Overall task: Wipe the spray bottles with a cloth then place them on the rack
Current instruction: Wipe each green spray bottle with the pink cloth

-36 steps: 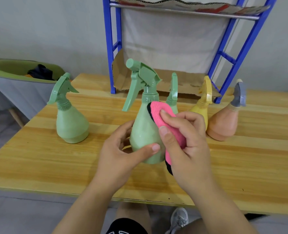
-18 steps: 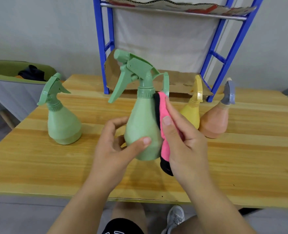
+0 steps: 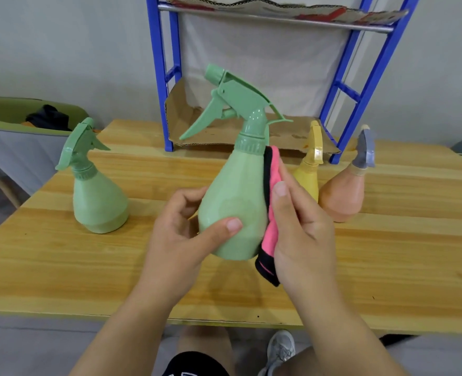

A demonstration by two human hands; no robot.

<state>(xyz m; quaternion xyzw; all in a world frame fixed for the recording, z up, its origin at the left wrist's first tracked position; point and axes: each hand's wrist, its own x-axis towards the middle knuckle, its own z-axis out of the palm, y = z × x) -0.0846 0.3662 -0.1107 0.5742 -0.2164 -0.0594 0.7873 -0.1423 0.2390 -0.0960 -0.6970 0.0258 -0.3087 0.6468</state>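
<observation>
Green spray bottle (image 3: pixel 234 210) was lifted above the tabletop (image 3: pixel 387 267), gripped at its belly by the left hand (image 3: pixel 181 240). Against its right side, the right hand (image 3: pixel 303 229) pressed a pink cloth (image 3: pixel 270 213). Behind stood three bottles and the blue rack (image 3: pixel 360 85).

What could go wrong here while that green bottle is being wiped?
The left hand pinches the held green bottle low on its body, so the cloth pressed by the right hand might push it loose. The yellow bottle and orange bottle stand just behind that hand; a wide stroke might topple them.
</observation>
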